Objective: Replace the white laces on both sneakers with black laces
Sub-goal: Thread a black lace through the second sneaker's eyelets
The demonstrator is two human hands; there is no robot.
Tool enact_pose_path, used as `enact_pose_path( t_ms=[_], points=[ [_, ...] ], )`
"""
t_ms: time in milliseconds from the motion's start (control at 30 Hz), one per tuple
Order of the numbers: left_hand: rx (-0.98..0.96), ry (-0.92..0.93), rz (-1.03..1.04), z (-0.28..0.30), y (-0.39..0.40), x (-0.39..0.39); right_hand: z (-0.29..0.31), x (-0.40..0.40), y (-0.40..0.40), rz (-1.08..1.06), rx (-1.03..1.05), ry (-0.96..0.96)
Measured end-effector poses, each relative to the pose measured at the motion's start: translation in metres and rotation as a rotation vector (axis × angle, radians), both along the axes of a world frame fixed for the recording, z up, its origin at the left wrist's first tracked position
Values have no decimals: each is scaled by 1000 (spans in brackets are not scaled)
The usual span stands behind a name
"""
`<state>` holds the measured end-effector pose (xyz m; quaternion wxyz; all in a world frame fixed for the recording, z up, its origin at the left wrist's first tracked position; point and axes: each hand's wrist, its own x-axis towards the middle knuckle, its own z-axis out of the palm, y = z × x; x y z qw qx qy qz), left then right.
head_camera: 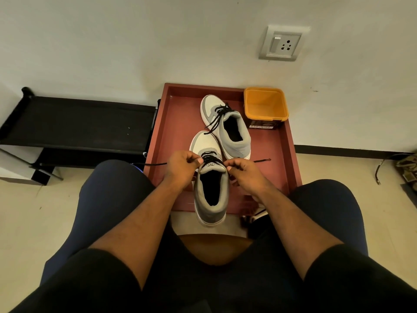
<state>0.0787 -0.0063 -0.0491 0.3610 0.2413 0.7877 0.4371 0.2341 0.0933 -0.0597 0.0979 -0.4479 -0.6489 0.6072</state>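
Note:
Two grey and white sneakers lie on a red-brown tray (180, 123). The far sneaker (234, 132) carries a black lace with loose ends. The near sneaker (211, 190) points away from me, its heel over the tray's front edge. A black lace (209, 158) runs through its top eyelets. My left hand (184, 164) pinches the lace's left end, which stretches out to the left. My right hand (244, 171) pinches the right end, which stretches out to the right. No white lace is visible.
An orange square tub (266, 105) stands at the tray's back right corner. A low black bench (76, 123) sits to the left against the wall. My knees flank the tray. Cables lie on the floor at far right (381, 168).

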Motion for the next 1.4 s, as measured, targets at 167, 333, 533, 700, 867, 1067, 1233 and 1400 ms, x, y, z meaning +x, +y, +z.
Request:
enact_pose_path(
  t_ms=[167, 333, 533, 700, 867, 1067, 1233, 1400],
  points=[
    [20, -14, 33, 7, 3, -1, -6, 10, 6, 123, 170, -166],
    [-5, 277, -32, 5, -2, -4, -7, 21, 18, 159, 476, -305],
    [222, 226, 1, 25, 5, 6, 10, 15, 20, 68, 653, -240],
    [447, 117, -23, 63, 24, 21, 55, -2, 17, 23, 686, 54],
    [580, 194, -23, 104, 35, 18, 116, -15, 18, 93, 821, 189],
    [687, 230, 51, 154, 39, 14, 177, -26, 20, 82, 862, 246],
    [744, 285, 11, 184, 34, 6, 218, -33, 22, 142, 1014, 223],
    [759, 365, -24, 206, 35, 0, 256, -38, 24, 230, 1146, 125]
  ],
)
